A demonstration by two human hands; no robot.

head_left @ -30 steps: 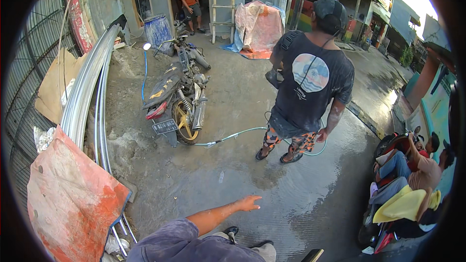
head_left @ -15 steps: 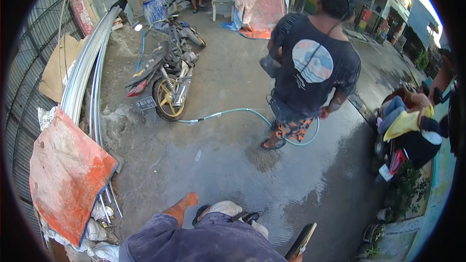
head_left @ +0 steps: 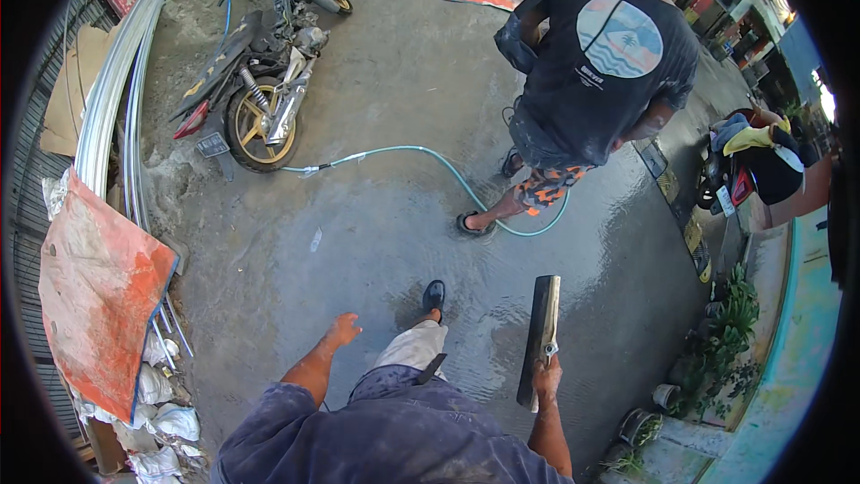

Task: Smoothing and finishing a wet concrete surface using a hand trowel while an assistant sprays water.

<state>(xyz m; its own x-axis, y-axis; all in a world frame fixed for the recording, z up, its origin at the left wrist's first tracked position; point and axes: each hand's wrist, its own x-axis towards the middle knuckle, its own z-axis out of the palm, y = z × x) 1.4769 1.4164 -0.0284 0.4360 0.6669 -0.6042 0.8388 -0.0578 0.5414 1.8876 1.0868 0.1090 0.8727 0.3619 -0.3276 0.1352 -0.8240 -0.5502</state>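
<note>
My right hand (head_left: pixel 546 376) is closed round the metal bracket of a floor squeegee (head_left: pixel 539 341), which has a long black blade and a pale metal back. The squeegee is held up at my right side, over wet concrete (head_left: pixel 376 242). My left hand (head_left: pixel 343 330) hangs free at my left, its fingers apart and nothing in them. Below me, one foot in a black shoe (head_left: pixel 434 296) stands on the wet ground. Just ahead, a person (head_left: pixel 609 63) in a dark T-shirt and orange-patterned shorts stands with their back to me.
A light-blue hose (head_left: pixel 403 149) curves from the parked motorcycle (head_left: pixel 269 108) to the person's feet. On the left lie long metal profiles (head_left: pixel 116 99) and an orange tarp (head_left: pixel 98 296). At right are another motorcycle (head_left: pixel 743 184), potted plants (head_left: pixel 717 341) and a low wall (head_left: pixel 788 305).
My view has tipped downward. My right hand and the squeegee have come fully into view from the lower edge. My left hand has come forward, and the person ahead has shifted slightly.
</note>
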